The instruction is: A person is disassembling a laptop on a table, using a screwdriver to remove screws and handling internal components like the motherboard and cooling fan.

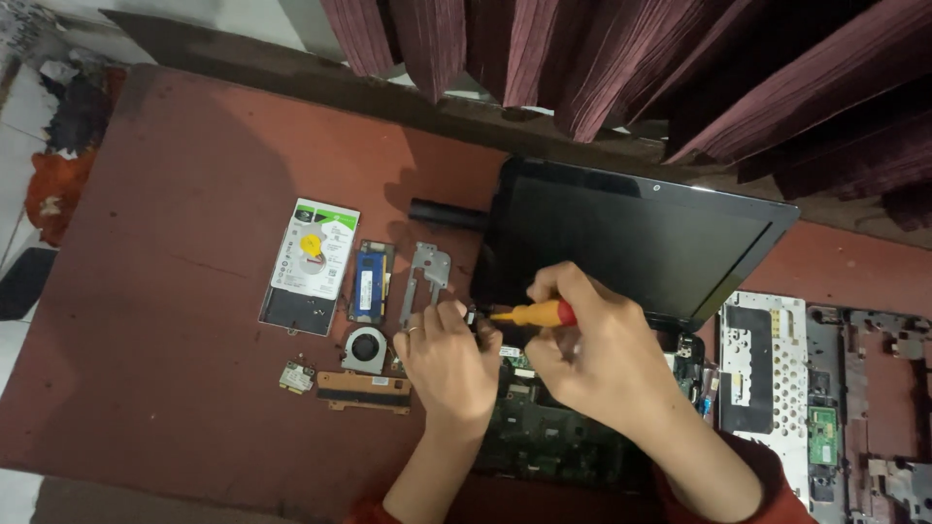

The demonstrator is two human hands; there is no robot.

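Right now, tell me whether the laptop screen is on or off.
Off. The laptop screen is uniformly black with no lit image, standing open above the exposed circuit board.

Dim, warm indoor light w/ reddish cast. Soft shadows left of the hands (524,349) on the table (175,291). Screen (631,238) above them dark, no glare. Slightly soft overall; corners murky.

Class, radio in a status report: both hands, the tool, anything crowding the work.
Right hand grips screwdriver, tip at laptop hinge. Left hand steadies beside tip. Fan, bracket lie close left.
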